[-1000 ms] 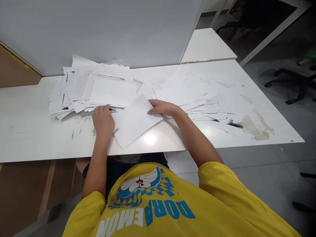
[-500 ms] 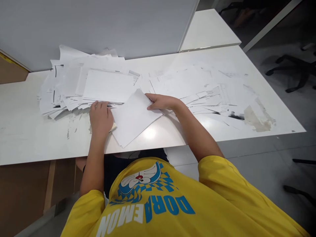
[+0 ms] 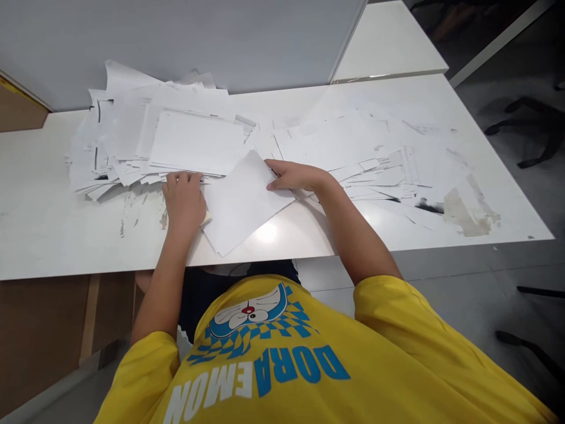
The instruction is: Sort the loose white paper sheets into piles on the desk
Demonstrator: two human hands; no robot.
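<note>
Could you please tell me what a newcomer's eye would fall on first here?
Probably the bright yellow shirt at the bottom, with its blue print. Next, the plain white paper over the table, held at its right side by the right hand, then the messy heap of sheets at back left.

Yellow T-shirt (image 3: 339, 330) with blue-and-white lettering (image 3: 276, 374)

From head height, we look forward and down, close above the near edge of the white table (image 3: 39, 235).
</note>
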